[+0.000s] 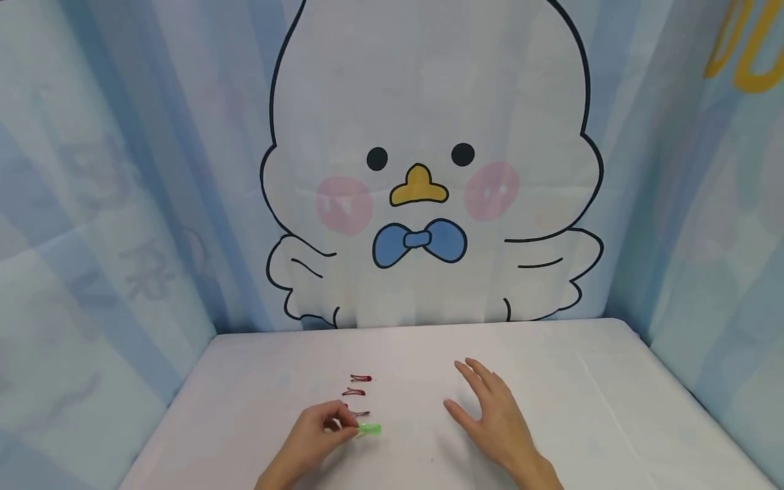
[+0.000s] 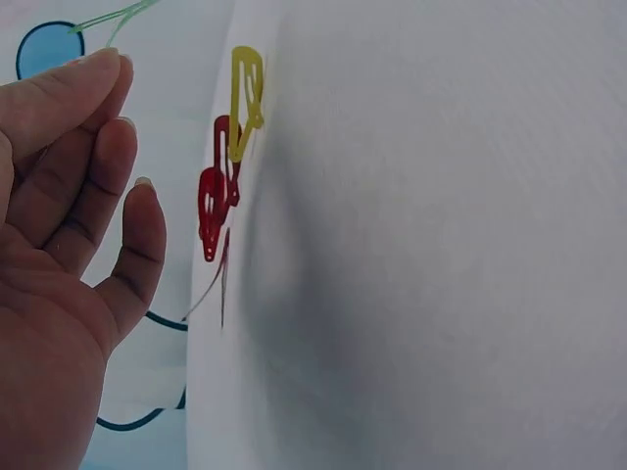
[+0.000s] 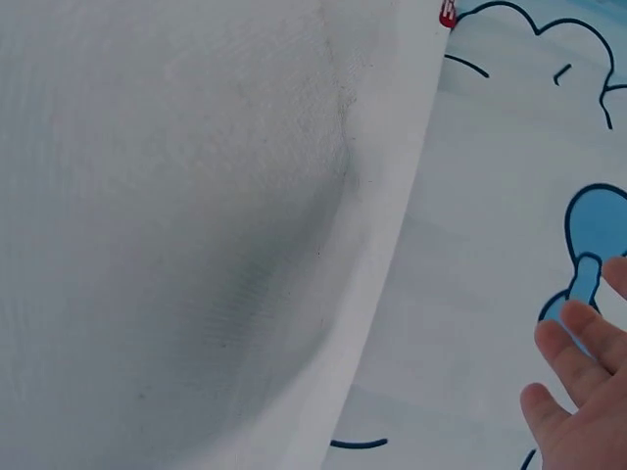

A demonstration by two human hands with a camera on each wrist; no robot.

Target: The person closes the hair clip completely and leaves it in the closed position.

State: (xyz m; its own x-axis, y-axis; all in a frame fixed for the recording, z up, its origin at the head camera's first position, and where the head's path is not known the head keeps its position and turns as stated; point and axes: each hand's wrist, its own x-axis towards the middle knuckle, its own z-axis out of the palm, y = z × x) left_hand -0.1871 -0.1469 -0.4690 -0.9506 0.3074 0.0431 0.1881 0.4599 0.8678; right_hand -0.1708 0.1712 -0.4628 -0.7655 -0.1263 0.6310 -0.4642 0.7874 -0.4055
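Observation:
My left hand (image 1: 321, 432) pinches a green hair clip (image 1: 370, 429) between thumb and index finger, above the table. In the left wrist view the green clip (image 2: 113, 18) shows as thin prongs past the fingertips of the left hand (image 2: 73, 215). Beyond the hand lie a red snap hair clip (image 1: 361, 378), a second red clip (image 1: 354, 392) and another clip (image 1: 363, 413) partly covered by the fingers. A yellow snap clip (image 2: 247, 98) appears in the left wrist view beside red clips (image 2: 210, 215). My right hand (image 1: 499, 422) hovers at the right, fingers spread, holding nothing.
A white-covered table (image 1: 582, 408) spreads under both hands. Behind it hangs a curtain (image 1: 429, 82) with a cartoon bird in a blue bow tie. More pale blue curtain (image 1: 79, 272) stands along the left side, and another on the right.

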